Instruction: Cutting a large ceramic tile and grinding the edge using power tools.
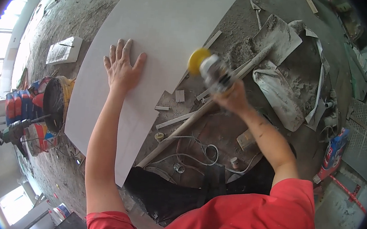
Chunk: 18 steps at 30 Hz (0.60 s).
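Observation:
A large white board or tile sheet (169, 29) stretches away in front of me, with a step cut into its right edge. My left hand (123, 71) lies flat on it, fingers spread. In my right hand (233, 97) is a small angle grinder (216, 73), smeared by motion. Its yellow disc (197, 60) is at the board's right edge, above the step; whether it touches the board I cannot tell. Narrow offcut strips (175, 120) and a small white piece (180, 96) lie beside that edge.
A long wooden pole (201, 112) runs diagonally under my right arm, near a looped pale cable (210, 152). Dusty torn sacking (278, 92) and a trowel (256, 9) lie farther right. To the left stand a bucket (54, 102), a mixing drill (11, 131) and a white block (63, 50).

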### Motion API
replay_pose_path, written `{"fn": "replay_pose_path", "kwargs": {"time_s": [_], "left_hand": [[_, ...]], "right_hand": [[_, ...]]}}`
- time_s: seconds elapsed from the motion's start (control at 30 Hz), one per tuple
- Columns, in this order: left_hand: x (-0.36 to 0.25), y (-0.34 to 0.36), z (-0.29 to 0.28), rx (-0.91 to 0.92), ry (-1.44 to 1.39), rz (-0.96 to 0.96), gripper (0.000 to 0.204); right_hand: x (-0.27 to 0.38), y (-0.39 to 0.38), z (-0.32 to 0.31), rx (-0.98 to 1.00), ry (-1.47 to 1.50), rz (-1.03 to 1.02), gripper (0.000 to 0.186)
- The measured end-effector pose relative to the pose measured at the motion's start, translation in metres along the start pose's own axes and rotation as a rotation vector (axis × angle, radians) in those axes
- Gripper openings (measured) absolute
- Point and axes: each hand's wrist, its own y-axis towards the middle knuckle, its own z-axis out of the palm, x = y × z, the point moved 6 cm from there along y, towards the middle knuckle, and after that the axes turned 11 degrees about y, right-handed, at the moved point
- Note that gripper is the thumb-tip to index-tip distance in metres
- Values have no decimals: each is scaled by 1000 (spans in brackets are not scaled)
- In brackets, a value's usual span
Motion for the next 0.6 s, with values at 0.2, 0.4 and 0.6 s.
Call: {"fn": "replay_pose_path", "kwargs": {"time_s": [0.2, 0.4, 0.6], "left_hand": [[-1, -3, 2, -5, -2, 12, 80], [4, -3, 4, 20, 12, -7, 80], [-2, -1, 5, 8, 2, 5, 80]], "right_hand": [[12, -5, 25, 18, 121, 45, 56], [-15, -32, 36, -201, 108, 97, 50], [-34, -41, 45, -551, 731, 403, 34]]}}
